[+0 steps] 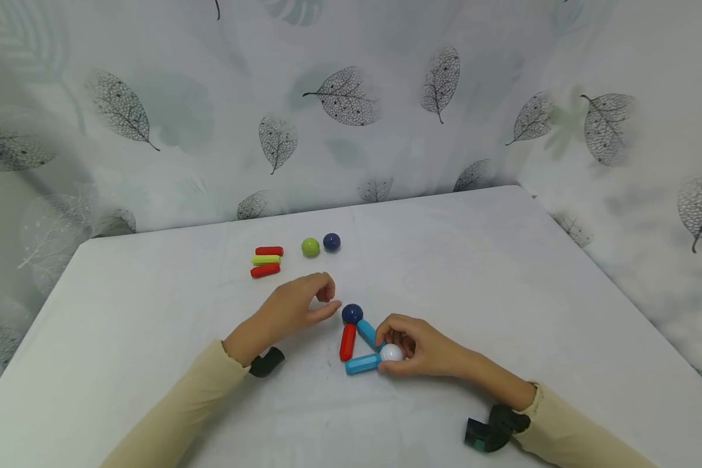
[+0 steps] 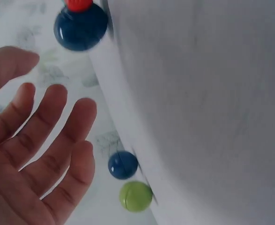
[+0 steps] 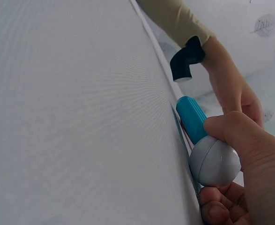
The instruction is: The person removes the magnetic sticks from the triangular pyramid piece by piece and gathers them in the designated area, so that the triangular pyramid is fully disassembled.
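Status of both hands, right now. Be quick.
Left hand: open, fingers loosely bent, holding nothing.
Right hand: holding the white ball between thumb and fingers.

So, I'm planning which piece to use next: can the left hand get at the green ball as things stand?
Probably yes: the left hand is empty, and the way to the green ball looks free; the blue ball beside it leaves the near side open.

white-covered table point(image 1: 503, 273) | leaf-print backdrop point(image 1: 351, 104) behind, left and right | soft greyish light
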The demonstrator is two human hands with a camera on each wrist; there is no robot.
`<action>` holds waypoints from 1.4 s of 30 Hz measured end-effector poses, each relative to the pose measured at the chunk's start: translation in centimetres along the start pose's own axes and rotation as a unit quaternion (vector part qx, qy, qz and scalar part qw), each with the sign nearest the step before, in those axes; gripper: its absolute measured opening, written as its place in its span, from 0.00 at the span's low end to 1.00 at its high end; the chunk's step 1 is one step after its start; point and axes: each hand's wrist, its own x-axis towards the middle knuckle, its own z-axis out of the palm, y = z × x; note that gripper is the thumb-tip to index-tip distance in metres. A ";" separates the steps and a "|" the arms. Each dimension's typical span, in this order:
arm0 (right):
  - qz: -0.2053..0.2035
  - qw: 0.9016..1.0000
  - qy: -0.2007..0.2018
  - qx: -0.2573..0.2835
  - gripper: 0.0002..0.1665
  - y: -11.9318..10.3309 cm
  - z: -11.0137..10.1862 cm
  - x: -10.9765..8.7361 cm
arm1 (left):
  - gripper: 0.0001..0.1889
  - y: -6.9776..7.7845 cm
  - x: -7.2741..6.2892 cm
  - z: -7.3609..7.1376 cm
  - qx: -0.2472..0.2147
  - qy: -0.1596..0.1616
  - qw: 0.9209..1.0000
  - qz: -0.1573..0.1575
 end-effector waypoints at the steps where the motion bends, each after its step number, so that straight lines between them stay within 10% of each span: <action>1: -0.003 1.000 0.000 0.000 0.18 0.0 0.0 0.0 | 0.10 0.3 -0.2 0.1 -0.006 -0.009 1.000 0.000; 25: -0.002 1.000 0.009 0.003 0.21 0.3 0.3 0.0 | 0.19 2.7 -1.9 2.5 -0.010 -0.064 0.998 0.002; 42: -0.022 1.000 0.001 0.003 0.19 0.3 0.2 0.1 | 0.14 1.3 -1.1 3.1 -0.155 -0.042 0.984 -0.082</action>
